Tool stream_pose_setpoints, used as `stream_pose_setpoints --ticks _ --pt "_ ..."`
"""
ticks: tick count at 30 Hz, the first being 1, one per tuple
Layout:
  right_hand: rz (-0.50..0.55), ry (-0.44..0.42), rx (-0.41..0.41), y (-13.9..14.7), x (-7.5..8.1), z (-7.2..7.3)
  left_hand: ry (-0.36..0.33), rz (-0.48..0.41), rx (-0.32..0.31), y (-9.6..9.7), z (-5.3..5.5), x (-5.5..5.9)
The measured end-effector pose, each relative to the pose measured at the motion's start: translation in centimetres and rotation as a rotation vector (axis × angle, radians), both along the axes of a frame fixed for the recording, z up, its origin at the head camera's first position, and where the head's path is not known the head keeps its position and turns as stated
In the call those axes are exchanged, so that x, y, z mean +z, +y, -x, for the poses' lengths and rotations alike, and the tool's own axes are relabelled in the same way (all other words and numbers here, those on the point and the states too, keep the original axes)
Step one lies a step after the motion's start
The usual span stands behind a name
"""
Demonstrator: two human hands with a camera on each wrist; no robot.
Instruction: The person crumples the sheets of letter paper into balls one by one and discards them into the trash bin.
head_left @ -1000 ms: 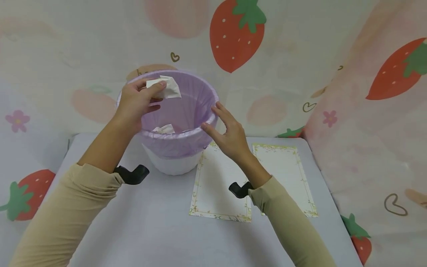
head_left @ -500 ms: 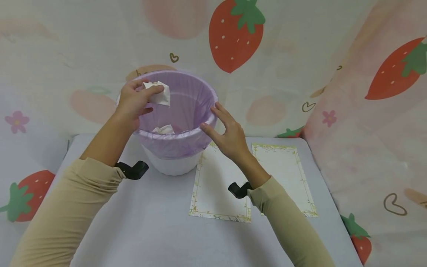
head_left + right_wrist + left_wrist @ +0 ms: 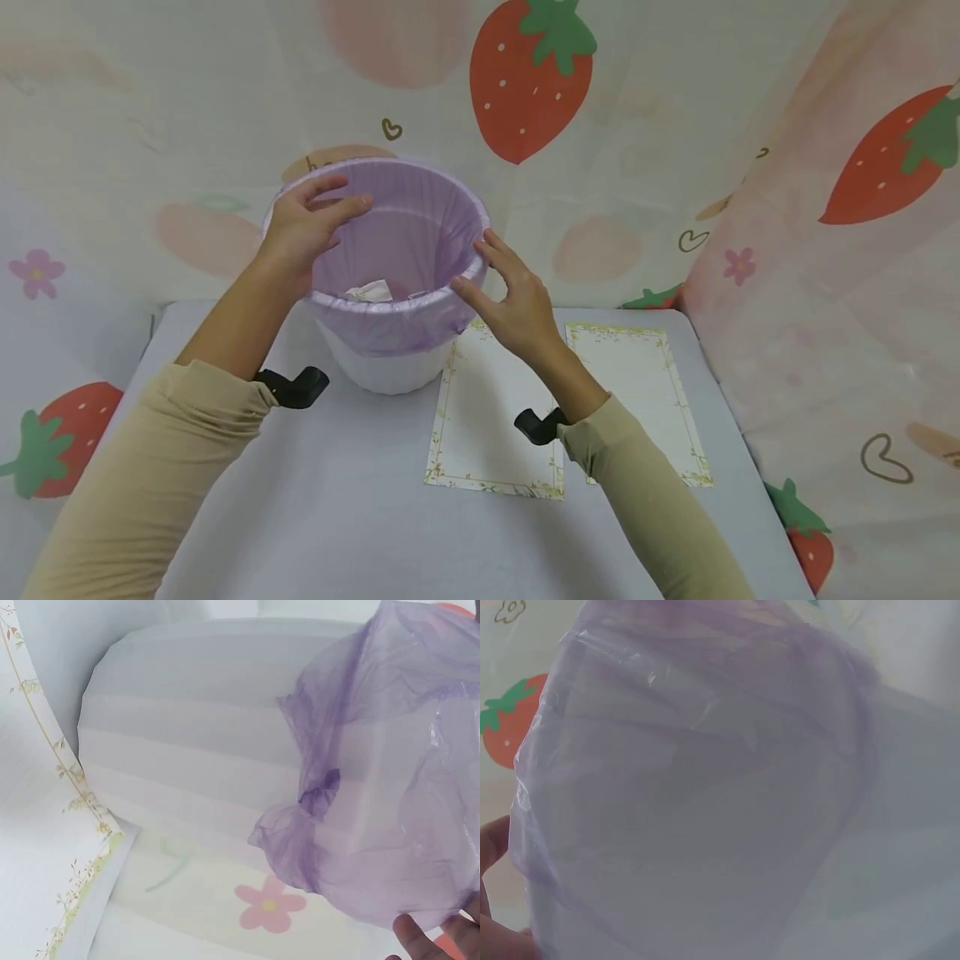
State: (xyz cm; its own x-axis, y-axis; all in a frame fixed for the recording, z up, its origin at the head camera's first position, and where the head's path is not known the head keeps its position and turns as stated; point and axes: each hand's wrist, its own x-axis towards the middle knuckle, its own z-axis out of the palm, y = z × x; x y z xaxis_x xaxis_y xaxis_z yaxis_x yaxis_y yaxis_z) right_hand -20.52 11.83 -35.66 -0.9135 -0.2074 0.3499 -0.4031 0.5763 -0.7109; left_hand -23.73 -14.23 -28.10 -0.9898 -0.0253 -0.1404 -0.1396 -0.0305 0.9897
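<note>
Two flower-bordered sheets (image 3: 487,417) (image 3: 645,392), pale tabletop (image 3: 360,500), strawberry-print backdrop (image 3: 645,150) behind

Wastebasket (image 3: 396,373): white, upright on the pale table (image 3: 352,508), a lilac liner (image 3: 390,329) folded over its rim
Inside: a white paper scrap (image 3: 372,290) (the near rim hides its lower edge)
Left hand (image 3: 300,227): at the wastebasket's left side, thumb and fingers parted
Right hand (image 3: 519,310): thumb and fingertips against the liner at the right rim
Sheets (image 3: 491,437): two, floral-bordered, lying to the wastebasket's right
Backdrop (image 3: 637,142): printed with red strawberries (image 3: 529,96)

The left fingers (image 3: 322,184) have released the white scrap, apparently into the bin (image 3: 390,329).
</note>
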Motion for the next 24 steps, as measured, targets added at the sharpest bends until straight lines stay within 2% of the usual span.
stream_pose_setpoints --ticks 3,6,12,19,24 --pt "-0.010 -0.001 -0.001 0.1 0.0 0.0 0.037 -0.030 -0.019 -0.1 -0.4 0.0" --pt "-0.021 -0.005 -0.003 0.1 0.1 0.1 0.084 -0.010 -0.031 -0.1 -0.9 0.1" --pt "-0.005 -0.011 0.008 0.2 0.2 0.1 0.183 0.045 -0.078 0.6 -2.9 0.6" --pt "0.047 0.017 0.033 1.0 0.7 -0.2 0.321 0.105 -0.234 2.7 -6.1 0.9" --pt "0.073 0.051 0.012 2.6 0.8 -0.5 0.406 0.167 -0.336 4.2 -8.1 0.8"
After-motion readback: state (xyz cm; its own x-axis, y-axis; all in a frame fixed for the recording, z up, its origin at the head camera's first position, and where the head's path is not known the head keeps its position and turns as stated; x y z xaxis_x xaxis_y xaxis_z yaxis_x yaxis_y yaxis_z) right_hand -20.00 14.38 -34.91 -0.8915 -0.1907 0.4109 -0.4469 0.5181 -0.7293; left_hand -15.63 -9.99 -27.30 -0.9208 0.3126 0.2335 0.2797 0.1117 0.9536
